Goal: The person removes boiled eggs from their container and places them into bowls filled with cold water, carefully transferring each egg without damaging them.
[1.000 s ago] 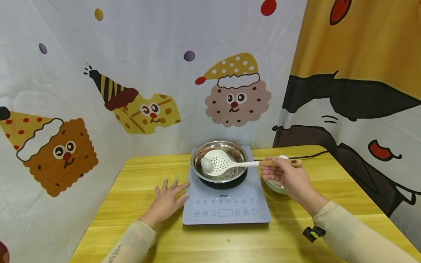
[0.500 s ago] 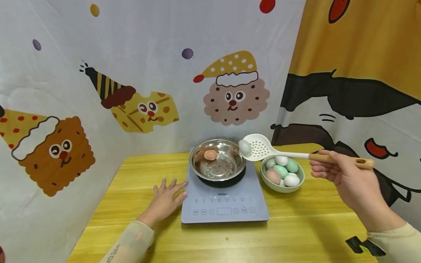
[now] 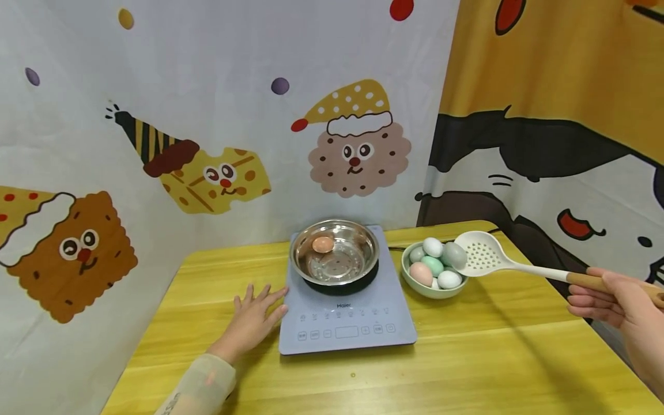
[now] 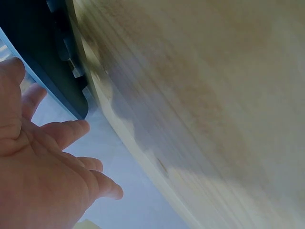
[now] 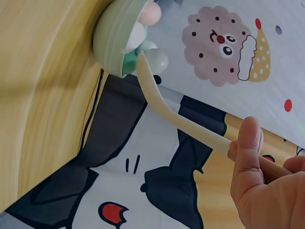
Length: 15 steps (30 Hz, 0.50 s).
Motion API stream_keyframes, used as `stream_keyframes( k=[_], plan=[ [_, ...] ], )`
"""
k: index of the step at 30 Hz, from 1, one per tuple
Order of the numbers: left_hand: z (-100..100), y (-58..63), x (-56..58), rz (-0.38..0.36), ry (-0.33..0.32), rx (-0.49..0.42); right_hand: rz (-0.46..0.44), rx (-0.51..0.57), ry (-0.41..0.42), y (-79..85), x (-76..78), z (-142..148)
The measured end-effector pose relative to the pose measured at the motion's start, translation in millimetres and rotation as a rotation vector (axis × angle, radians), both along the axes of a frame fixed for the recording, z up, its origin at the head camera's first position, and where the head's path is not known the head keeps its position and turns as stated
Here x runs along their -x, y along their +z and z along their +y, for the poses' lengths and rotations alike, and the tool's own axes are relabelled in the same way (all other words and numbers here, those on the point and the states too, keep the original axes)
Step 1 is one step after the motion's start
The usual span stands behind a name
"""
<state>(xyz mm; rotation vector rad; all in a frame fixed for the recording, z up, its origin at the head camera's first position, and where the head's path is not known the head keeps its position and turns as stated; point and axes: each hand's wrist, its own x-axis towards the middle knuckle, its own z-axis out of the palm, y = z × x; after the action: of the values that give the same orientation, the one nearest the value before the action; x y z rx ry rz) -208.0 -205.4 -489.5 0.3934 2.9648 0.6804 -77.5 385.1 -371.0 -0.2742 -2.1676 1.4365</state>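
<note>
In the head view my right hand (image 3: 630,314) grips the wooden handle of a white slotted spoon (image 3: 482,253). A grey-green egg (image 3: 455,255) sits at the tip of its bowl, over the right rim of a pale green bowl (image 3: 430,293) that holds several white, green and pinkish eggs. The right wrist view shows the slotted spoon (image 5: 190,131) edge-on, its tip beside the eggs. My left hand (image 3: 249,325) lies with spread fingers at the left edge of a light-blue induction cooktop (image 3: 347,318). A steel pan (image 3: 364,260) with one brown egg (image 3: 323,244) stands on the cooktop.
A yellow wood-grain table (image 3: 207,271) carries everything. Behind the bowl a black cable (image 3: 396,248) runs along the table's back. Cloth with cartoon prints (image 3: 233,57) hangs close behind the table and at both sides.
My right hand has carried the slotted spoon and the grey-green egg rightward, from over the pan to the egg bowl. The left hand stays beside the cooktop. The head view has turned slightly right.
</note>
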Motion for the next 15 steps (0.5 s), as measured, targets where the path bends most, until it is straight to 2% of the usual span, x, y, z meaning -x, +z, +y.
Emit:
stream_keyframes(
  k=[2,6,10,15],
  plan=[
    [-0.1,0.1,-0.1,-0.001,0.002,0.002,-0.007,-0.085,-0.072,1.8,-1.0,-4.8],
    [-0.4,-1.4,-0.2,-0.001,0.003,0.002,-0.026,-0.179,-0.18,6.7,-1.0,-17.6],
    [-0.6,-2.3,0.7,0.006,0.0,0.004,0.009,-0.211,-0.226,10.8,-0.4,-23.2],
    [-1.0,-2.7,1.6,0.004,-0.001,0.003,0.059,-0.223,-0.225,9.1,1.6,-19.4]
  ],
)
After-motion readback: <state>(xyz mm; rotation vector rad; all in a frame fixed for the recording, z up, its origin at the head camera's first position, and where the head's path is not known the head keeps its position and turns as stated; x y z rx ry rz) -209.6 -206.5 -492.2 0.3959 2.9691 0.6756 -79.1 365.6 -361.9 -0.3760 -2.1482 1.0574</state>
